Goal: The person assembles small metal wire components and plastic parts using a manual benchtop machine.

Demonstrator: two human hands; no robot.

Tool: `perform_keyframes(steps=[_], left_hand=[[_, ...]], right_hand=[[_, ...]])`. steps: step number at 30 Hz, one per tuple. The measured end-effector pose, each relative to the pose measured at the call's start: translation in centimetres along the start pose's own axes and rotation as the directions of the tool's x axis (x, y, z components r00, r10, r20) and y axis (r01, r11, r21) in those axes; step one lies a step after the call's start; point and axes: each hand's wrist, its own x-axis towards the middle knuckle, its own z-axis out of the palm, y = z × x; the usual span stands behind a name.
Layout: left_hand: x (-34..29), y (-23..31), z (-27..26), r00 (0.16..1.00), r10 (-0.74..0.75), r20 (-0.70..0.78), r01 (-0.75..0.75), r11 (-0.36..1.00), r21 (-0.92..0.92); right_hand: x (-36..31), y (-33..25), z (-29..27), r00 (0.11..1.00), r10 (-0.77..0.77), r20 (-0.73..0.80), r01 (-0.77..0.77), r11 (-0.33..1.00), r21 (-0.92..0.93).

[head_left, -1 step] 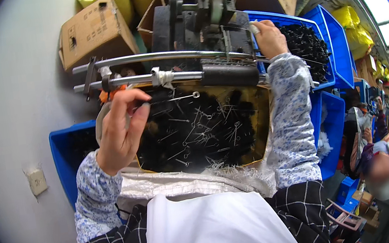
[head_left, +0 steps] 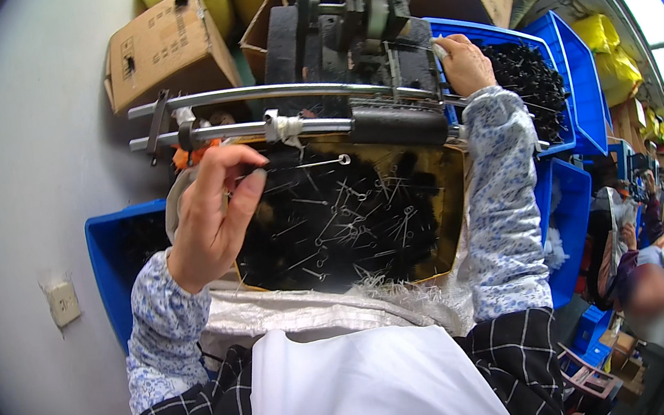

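Above the left part of a yellow tray (head_left: 456,217), my left hand (head_left: 220,209) pinches a thin wire brush (head_left: 318,163) between thumb and fingertips. Its bare wire points right and ends in a small loop. Black bristly pieces (head_left: 385,238) with similar looped wires fill the tray. My right hand (head_left: 467,66) is at the right end of a dark machine (head_left: 329,50), beside a blue bin. Its fingers are curled, with a white covering on one fingertip; what they grip is hidden.
Two metal rails (head_left: 239,129) and a black roller (head_left: 396,123) cross behind the tray. A blue bin (head_left: 550,56) with black pieces stands at right, another blue bin (head_left: 106,260) at left. Cardboard boxes (head_left: 172,49) stand behind. Another person (head_left: 628,254) is at far right.
The whole view has shifted slightly, so things appear a little further right. Both hands keep nearly the same pose, and the left still pinches the wire brush.
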Motion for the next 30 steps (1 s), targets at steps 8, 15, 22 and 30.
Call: perform_keyframes(steps=[8, 15, 22, 30], left_hand=[[0.7, -0.8, 2.3, 0.998, 0.045, 0.032, -0.039, 0.983, -0.177], [-0.2, -1.3, 5.0, 1.000, 0.018, -0.025, -0.024, 0.966, -0.259], [-4.9, -5.7, 1.3, 0.833, -0.157, 0.531, -0.274, 0.716, 0.642], [-5.0, -6.3, 1.5, 0.772, -0.220, 0.596, -0.331, 0.662, 0.673]], right_hand=[[-4.2, -1.0, -8.7, 0.949, 0.073, -0.307, -0.125, 0.980, -0.155], [-11.8, -15.7, -6.8, 0.927, -0.373, -0.026, 0.333, 0.793, 0.510], [-3.4, -5.9, -0.1, 0.973, -0.034, -0.227, 0.017, 0.997, -0.078], [-2.0, -7.1, 0.6, 0.994, 0.001, -0.109, -0.008, 0.998, -0.062]])
